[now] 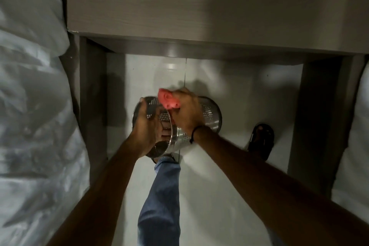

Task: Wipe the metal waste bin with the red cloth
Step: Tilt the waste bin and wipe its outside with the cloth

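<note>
A perforated metal waste bin (209, 114) is held tilted on its side above the white floor, its open mouth toward me. My left hand (146, 126) grips the rim at the left, fingers reaching inside the opening. My right hand (187, 112) lies across the top of the bin's wall and is closed on a bunched red cloth (168, 100), which presses against the bin near the rim. The bin's far end and underside are hidden.
A grey wooden desk (199, 6) spans the top, with its legs (91, 96) at left and right. White bedding (30, 106) fills the left side. My jeans leg (161, 195) and a black sandal (261, 140) are on the tiled floor.
</note>
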Demonstrator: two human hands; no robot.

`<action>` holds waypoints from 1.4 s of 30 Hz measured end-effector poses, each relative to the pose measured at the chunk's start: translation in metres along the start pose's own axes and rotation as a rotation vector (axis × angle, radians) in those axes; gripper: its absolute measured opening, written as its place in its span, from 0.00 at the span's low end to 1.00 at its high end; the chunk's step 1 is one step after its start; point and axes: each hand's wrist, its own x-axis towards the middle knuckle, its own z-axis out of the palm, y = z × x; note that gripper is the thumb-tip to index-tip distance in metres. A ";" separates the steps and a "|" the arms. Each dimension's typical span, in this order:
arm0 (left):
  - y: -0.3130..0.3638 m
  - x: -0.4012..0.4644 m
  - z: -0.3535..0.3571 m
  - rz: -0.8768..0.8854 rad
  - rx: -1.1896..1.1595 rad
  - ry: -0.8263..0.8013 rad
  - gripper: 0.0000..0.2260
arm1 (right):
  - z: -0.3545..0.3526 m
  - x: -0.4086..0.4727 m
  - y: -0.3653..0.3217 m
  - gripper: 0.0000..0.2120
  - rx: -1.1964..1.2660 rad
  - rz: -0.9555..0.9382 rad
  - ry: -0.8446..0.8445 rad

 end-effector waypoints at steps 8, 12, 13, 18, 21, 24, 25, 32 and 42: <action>-0.010 -0.005 0.018 0.070 -0.340 0.066 0.46 | 0.004 -0.060 0.017 0.21 0.051 -0.082 -0.047; -0.011 -0.007 0.033 0.083 -0.232 0.059 0.38 | -0.002 -0.035 0.009 0.18 0.060 -0.112 0.006; -0.011 -0.006 0.036 0.085 -0.213 0.050 0.36 | -0.004 -0.027 0.007 0.19 0.055 -0.101 0.022; -0.006 -0.007 0.034 0.052 -0.115 0.017 0.38 | -0.013 -0.028 0.012 0.20 -0.011 -0.094 0.023; -0.005 -0.004 0.038 0.102 -0.259 0.072 0.38 | -0.011 -0.058 0.020 0.21 -0.050 -0.072 -0.081; -0.011 0.002 0.036 0.097 -0.336 0.164 0.35 | -0.007 -0.074 0.022 0.23 -0.028 -0.026 -0.051; -0.011 -0.002 0.036 0.077 -0.323 0.160 0.37 | -0.007 -0.073 0.021 0.24 -0.028 -0.020 -0.028; -0.024 -0.013 0.037 0.070 0.042 0.029 0.44 | -0.009 -0.018 0.002 0.28 -0.117 -0.053 -0.042; -0.027 -0.006 0.041 0.145 -0.141 0.084 0.31 | -0.004 -0.051 0.033 0.25 -0.102 -0.078 0.010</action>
